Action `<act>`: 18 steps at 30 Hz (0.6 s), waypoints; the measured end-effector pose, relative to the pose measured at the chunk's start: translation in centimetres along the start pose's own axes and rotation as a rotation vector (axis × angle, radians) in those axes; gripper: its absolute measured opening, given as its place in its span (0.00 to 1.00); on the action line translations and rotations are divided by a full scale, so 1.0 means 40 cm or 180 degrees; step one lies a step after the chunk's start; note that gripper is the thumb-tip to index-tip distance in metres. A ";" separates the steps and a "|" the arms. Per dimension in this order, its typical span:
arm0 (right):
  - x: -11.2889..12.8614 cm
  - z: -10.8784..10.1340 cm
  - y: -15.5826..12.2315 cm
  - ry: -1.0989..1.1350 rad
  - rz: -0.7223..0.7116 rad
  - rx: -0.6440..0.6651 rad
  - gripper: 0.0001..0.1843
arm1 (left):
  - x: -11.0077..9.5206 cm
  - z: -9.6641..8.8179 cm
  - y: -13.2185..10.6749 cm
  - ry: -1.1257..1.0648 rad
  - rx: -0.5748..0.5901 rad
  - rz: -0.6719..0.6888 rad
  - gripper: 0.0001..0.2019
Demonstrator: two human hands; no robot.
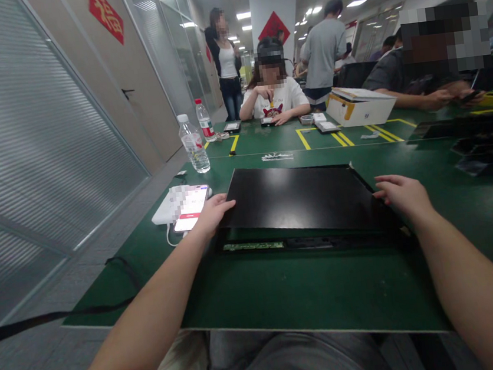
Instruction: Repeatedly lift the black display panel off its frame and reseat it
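Observation:
A large flat black panel (301, 196) lies on the green table (285, 287) in front of me, resting on a dark frame whose near edge shows a thin green circuit strip (253, 246). My left hand (211, 211) grips the panel's left edge, fingers curled over it. My right hand (401, 194) holds the right edge the same way, fingers on top. The panel looks slightly lifted at its near side.
A phone (190, 207) lies on a white power bank (164, 209) just left of my left hand, with a cable. Two water bottles (194, 144) stand further back. Black parts (482, 143) lie at right. Other people sit and stand at the far tables, with a white box (360, 107).

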State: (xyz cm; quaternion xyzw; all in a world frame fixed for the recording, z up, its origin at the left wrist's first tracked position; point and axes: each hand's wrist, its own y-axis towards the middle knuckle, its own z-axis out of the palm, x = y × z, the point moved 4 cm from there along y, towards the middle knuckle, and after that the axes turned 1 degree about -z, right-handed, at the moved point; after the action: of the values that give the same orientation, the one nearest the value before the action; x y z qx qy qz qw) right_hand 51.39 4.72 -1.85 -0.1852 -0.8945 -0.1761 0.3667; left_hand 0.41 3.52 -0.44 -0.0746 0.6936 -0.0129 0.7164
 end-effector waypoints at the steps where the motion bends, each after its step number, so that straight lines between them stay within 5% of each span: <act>1: -0.002 0.000 0.000 0.0023 0.0077 0.0008 0.23 | 0.001 0.000 0.001 -0.0043 0.0037 0.0016 0.12; 18: 0.046 -0.016 -0.026 -0.0362 0.0154 0.0032 0.20 | 0.004 0.007 -0.002 -0.0044 0.0059 -0.0033 0.14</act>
State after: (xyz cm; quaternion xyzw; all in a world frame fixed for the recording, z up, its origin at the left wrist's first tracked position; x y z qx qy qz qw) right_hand 50.07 3.88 -0.29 -0.2146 -0.9101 -0.1519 0.3204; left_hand 0.72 3.43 -0.58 -0.0716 0.6880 -0.0225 0.7218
